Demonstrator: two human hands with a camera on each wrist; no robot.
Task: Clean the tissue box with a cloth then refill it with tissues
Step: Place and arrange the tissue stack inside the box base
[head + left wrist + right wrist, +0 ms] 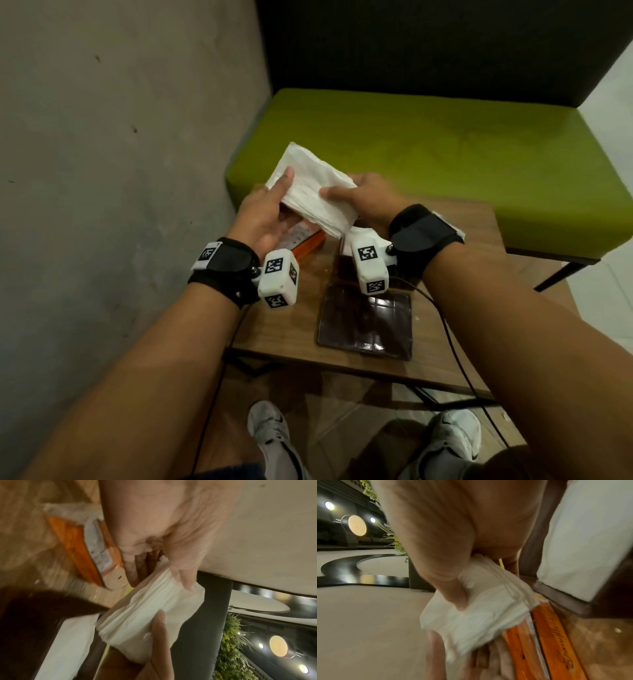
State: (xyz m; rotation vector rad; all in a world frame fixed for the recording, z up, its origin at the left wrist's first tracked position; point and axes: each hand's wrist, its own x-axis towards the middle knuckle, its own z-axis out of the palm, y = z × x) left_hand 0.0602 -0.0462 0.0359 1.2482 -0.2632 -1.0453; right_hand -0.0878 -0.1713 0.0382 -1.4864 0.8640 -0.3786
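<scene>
Fingers [287,178] of both hands are clamping one white stack of tissues [310,192], which is hanging in the air above the far left part of the counter [294,329].

Green bench seat [428,154]: standing beyond the counter, with a dark backrest rising behind it.

Counter: wooden top, carrying the items listed below.

Dark tissue box [365,320]: lying flat on the counter toward its near edge, glossy face up, well below and to the right of the raised tissues. Whether it is standing open cannot be told.

Stack of tissues: folded sheets, layered edges showing in the left wrist view [149,609]; tilted, its far end higher than its near end.

Left hand [265,212]: gripping the stack's left end, thumb lying on top, the other fingers curling underneath.

Right hand [363,197]: gripping the right end, thumb pressing on the top face and the fingers wrapping below, as the right wrist view is showing [471,609].

Orange packet [301,241]: lying on the counter directly under the held stack, partly hidden by the left hand; printing on it is too blurred to read.

White folded item [68,646]: sitting near the dark box in the wrist views; its kind cannot be told.
</scene>
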